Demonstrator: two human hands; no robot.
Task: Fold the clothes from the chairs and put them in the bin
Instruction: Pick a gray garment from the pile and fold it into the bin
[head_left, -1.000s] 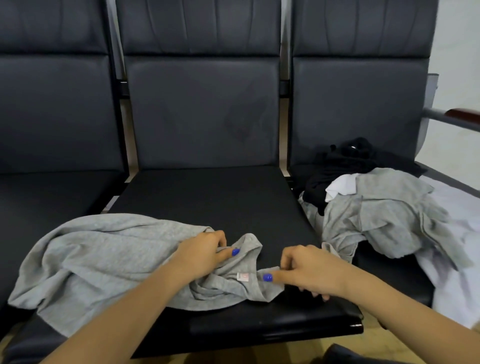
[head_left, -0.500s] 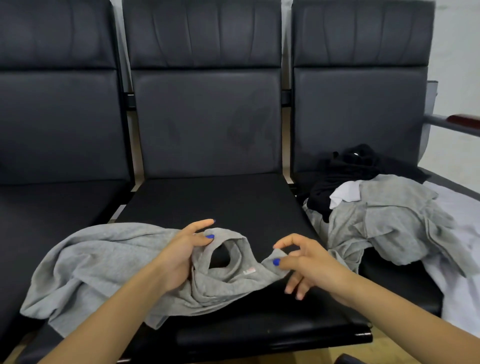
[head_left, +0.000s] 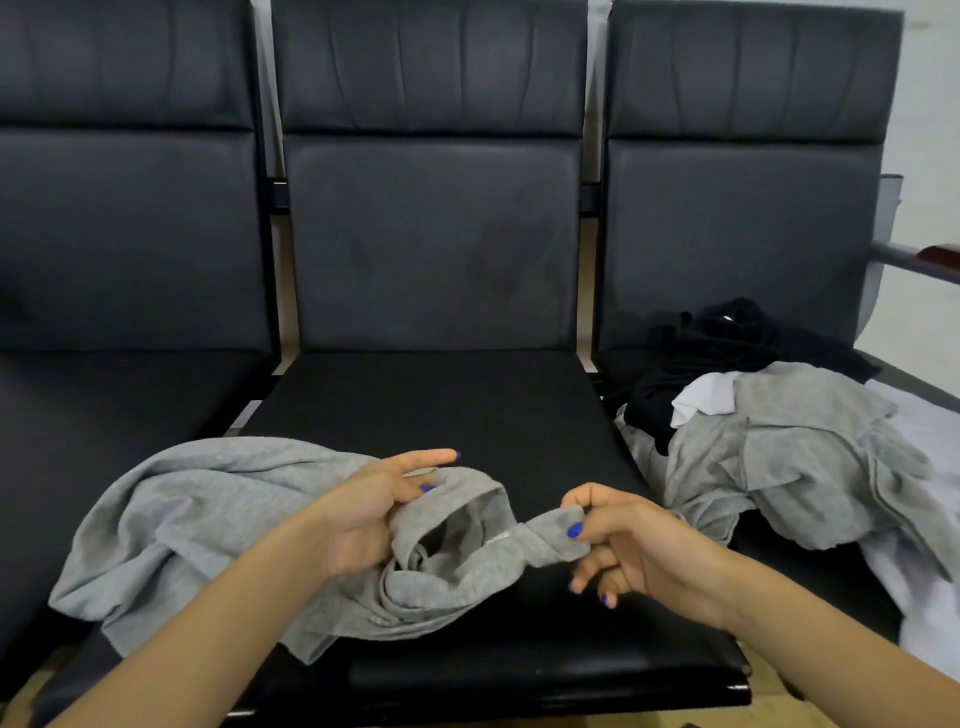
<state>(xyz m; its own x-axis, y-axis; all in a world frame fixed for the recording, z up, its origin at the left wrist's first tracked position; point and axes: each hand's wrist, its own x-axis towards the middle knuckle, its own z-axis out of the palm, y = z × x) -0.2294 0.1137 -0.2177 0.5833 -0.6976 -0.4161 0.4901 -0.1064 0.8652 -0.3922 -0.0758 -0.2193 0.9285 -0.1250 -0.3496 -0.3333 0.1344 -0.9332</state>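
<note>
Pinching a grey shirt's neckline — right hand at one end, left hand gripping the other — garment on the middle of three black chairs, clothes pile on the right-hand seat.

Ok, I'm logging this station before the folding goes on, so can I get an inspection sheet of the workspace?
Surface: black middle chair seat, bare at the back.
Job's things: grey shirt crumpled on the seat front, unfolded; bin not in view.
Clutter: pile of grey, black and white clothes on the right chair.
Hands: left hand holds the collar by the thumb; right hand pinches the collar.
Cables: nothing seen.
Surroundings: left chair, pale wall.
</note>
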